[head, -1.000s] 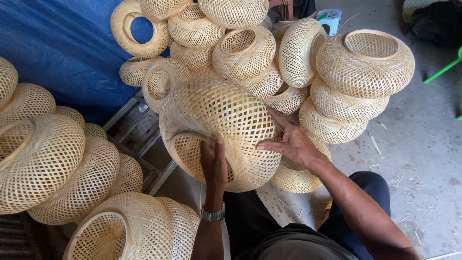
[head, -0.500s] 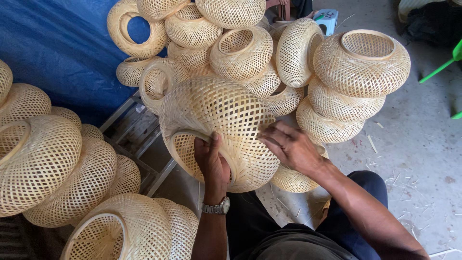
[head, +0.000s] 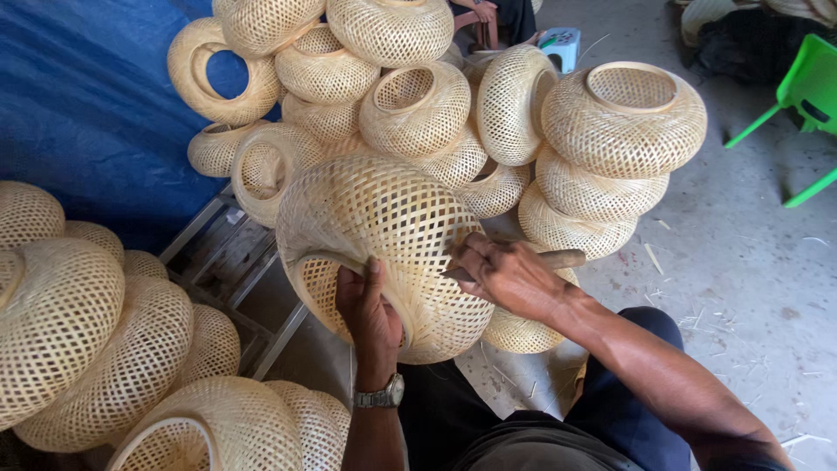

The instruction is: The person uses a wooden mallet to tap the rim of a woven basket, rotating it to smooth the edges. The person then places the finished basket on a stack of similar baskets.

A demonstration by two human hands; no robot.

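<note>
The left hand grips the rim of the woven bamboo lampshade held over the lap; the right hand, closed on a knife, trims its weave. Careful, shallow cuts seem needed.

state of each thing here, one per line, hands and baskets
woven basket: tilted, opening toward the person, held off the ground
left hand: gripping the basket's rim at the opening
right hand: closed on a tool, pressed to the basket's side
tool: held in the right hand, handle sticking out
stacked baskets: piled three high, top one opening up
green chair: standing, partly out of view
</note>
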